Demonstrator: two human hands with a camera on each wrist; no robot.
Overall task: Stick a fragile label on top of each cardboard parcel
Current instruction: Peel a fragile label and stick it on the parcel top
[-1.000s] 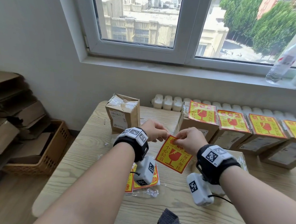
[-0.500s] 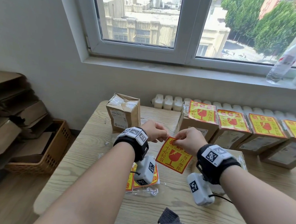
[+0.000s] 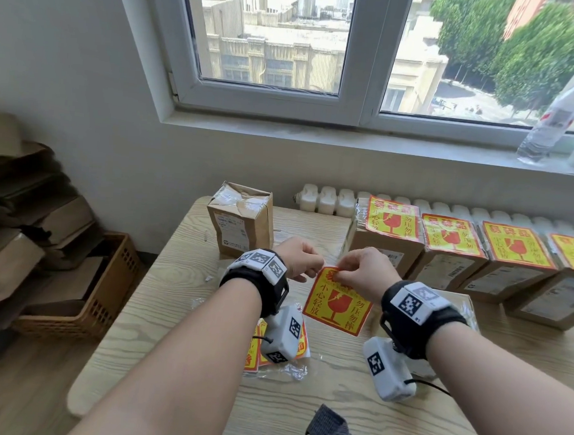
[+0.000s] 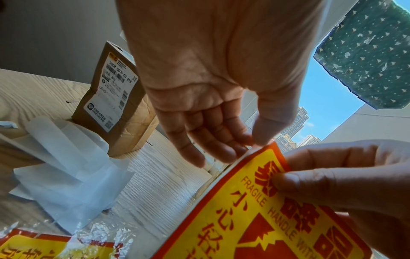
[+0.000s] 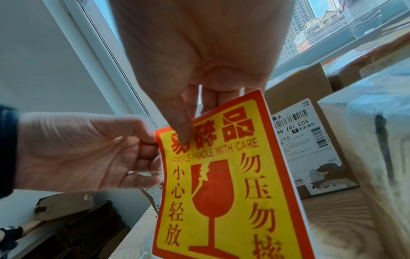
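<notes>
Above the middle of the tabletop (image 3: 184,312), the right hand (image 3: 365,273) pinches the fragile label (image 3: 337,304) by its top edge, thumb in front. The left hand (image 3: 301,257) pinches the label's top left corner, fingers curled.

Head view: high behind both hands, facing forward and down. Left wrist view: close under the left hand (image 4: 210,87), looking along its fingers. Right wrist view: likewise beneath the right hand (image 5: 199,61). All three share the fragile label (image 3: 337,305) between the hands.
</notes>
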